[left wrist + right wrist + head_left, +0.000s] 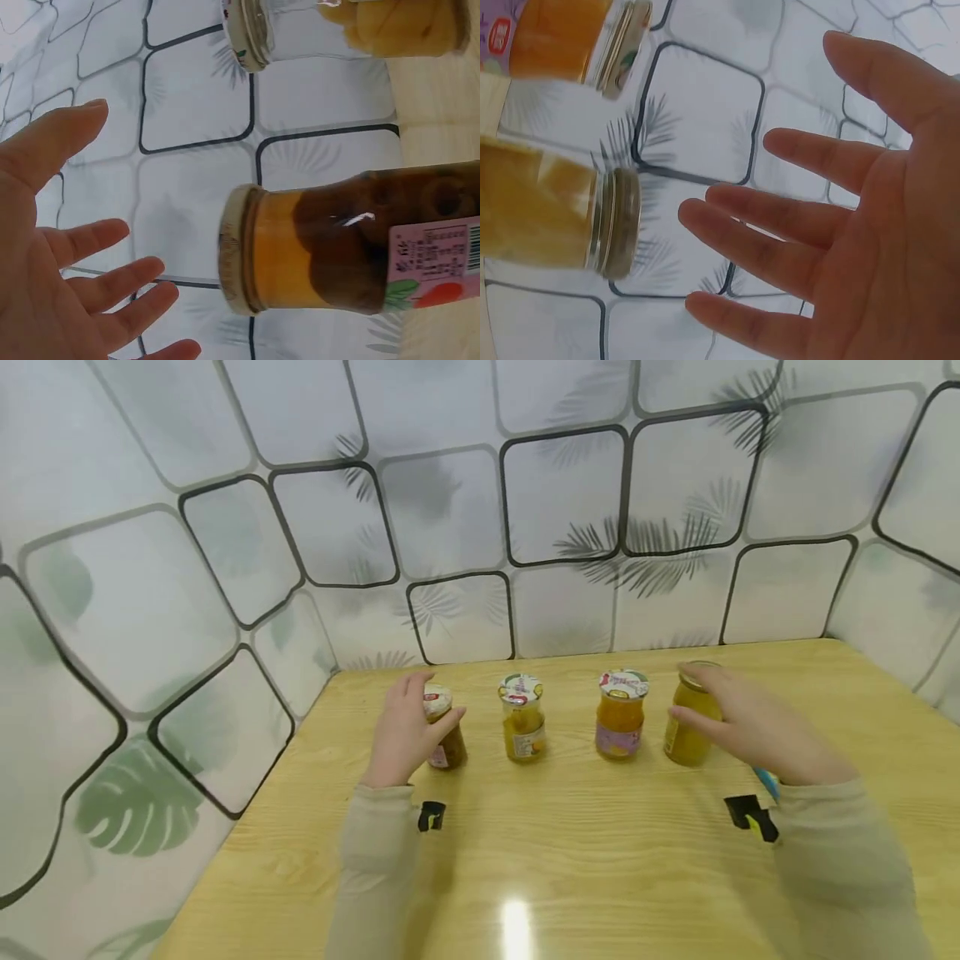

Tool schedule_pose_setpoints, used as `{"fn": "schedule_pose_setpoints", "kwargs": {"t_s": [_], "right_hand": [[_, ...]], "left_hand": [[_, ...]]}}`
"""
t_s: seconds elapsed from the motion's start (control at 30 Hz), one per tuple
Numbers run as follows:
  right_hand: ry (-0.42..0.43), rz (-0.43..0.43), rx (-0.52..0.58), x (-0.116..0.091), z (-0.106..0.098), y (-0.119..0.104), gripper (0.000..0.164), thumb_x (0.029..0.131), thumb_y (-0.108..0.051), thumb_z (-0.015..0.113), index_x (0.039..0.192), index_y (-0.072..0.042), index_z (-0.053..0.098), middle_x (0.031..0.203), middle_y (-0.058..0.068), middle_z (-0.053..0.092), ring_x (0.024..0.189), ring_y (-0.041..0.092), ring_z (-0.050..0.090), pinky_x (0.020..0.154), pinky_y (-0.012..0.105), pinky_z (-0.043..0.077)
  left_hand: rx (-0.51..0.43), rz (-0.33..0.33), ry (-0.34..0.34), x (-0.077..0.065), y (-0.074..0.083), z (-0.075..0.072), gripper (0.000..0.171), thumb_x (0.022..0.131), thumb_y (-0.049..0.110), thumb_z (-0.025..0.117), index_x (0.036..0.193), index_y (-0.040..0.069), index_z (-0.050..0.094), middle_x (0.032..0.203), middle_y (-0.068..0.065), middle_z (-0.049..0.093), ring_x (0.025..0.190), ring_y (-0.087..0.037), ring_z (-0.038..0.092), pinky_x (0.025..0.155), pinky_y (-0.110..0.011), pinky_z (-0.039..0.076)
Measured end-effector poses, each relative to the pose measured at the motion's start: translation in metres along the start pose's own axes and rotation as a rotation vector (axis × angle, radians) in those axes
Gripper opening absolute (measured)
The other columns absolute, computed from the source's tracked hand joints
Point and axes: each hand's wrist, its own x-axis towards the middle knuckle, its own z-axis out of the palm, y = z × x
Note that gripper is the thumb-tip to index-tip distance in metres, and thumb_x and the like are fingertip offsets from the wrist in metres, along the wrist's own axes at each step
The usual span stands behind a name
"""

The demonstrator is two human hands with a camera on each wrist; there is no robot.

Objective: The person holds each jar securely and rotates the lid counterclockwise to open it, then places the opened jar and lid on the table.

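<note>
Glass round brown-filled jar [337, 247] and yellow-filled jar [540, 210], just outside the spread, empty left hand [401, 735] and right hand [761, 722], could topple if clipped mid-grasp.

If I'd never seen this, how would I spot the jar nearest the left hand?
On the wooden table, four jars stand in a row. The dark jar is at the left end, near the person's left hand. Its brown contents and pink label set it apart from the others, whose contents look yellow or orange.

The left wrist view cuts off the brown jar [345, 251].
</note>
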Motion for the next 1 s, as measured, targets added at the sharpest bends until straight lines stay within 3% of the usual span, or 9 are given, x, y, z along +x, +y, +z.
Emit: {"fn": "schedule_pose_setpoints", "kwargs": {"t_s": [0.2,0.43,0.73,1.0], "right_hand": [[0.003,0.124,-0.009,-0.017,-0.014,0.033,0.068,0.090,-0.041,0.045,0.133,0.010,0.025,0.120,0.035,0.038,0.104,0.049,0.038,0.079,0.061,0.032],[-0.057,0.253,-0.094,-0.019,-0.018,0.058,0.081,0.090,-0.049,0.038,0.128,0.020,0.020,0.115,0.045,0.034,0.095,0.055,0.040,0.071,0.062,0.036],[-0.179,0.333,-0.129,-0.019,-0.012,0.088,0.090,0.086,-0.057,0.038,0.114,0.028,0.032,0.110,0.044,0.038,0.091,0.057,0.042,0.063,0.057,0.040],[-0.292,0.377,-0.132,-0.016,-0.004,0.115,0.096,0.082,-0.060,0.044,0.107,0.032,0.033,0.107,0.046,0.036,0.090,0.058,0.040,0.069,0.059,0.039]], "left_hand": [[-0.224,-0.168,-0.086,0.019,-0.004,0.021,0.077,0.079,0.037,0.065,0.135,0.001,0.026,0.132,-0.020,0.031,0.117,-0.030,0.034,0.096,-0.044,0.032],[-0.369,-0.294,-0.097,0.021,-0.013,0.027,0.084,0.076,0.031,0.070,0.138,0.005,0.020,0.135,-0.018,0.029,0.118,-0.029,0.035,0.095,-0.043,0.033],[-0.406,-0.384,-0.126,0.014,-0.036,0.032,0.085,0.074,0.026,0.072,0.138,0.003,0.019,0.134,-0.017,0.033,0.120,-0.030,0.034,0.096,-0.045,0.032],[-0.472,-0.434,-0.126,0.008,-0.047,0.030,0.079,0.074,0.026,0.072,0.134,0.004,0.026,0.132,-0.015,0.037,0.121,-0.030,0.034,0.096,-0.046,0.031]]}}
